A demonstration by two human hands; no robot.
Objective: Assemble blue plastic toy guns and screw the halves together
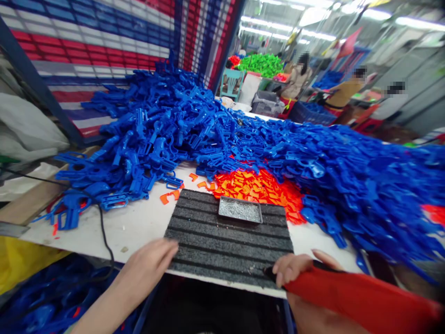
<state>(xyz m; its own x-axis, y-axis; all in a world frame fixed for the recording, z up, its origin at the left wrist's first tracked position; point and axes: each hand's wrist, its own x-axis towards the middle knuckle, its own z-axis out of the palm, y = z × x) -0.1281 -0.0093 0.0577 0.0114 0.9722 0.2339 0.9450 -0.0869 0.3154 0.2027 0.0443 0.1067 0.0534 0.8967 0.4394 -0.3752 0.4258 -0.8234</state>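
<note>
A dark grey ribbed mat (222,253) lies on the white table edge before me. My left hand (156,255) is at its left edge, fingers extended and slightly blurred, with nothing seen in them. At the mat's lower right corner, my right hand (295,269) is closed around a long red and black tool (347,292) that looks like an electric screwdriver. Its dark front end points left over the mat; motion blurs the rest. A small shallow tray (239,210) of tiny silvery metal pieces, apparently screws, sits at the mat's back edge.
Blue plastic toy-gun halves (167,125) are heaped at the left, back and right. Small orange plastic pieces (257,188) pile behind the mat. A black cable (102,227) hangs over the left edge. Below is a dark-lined bin (208,306). Several people sit farther back.
</note>
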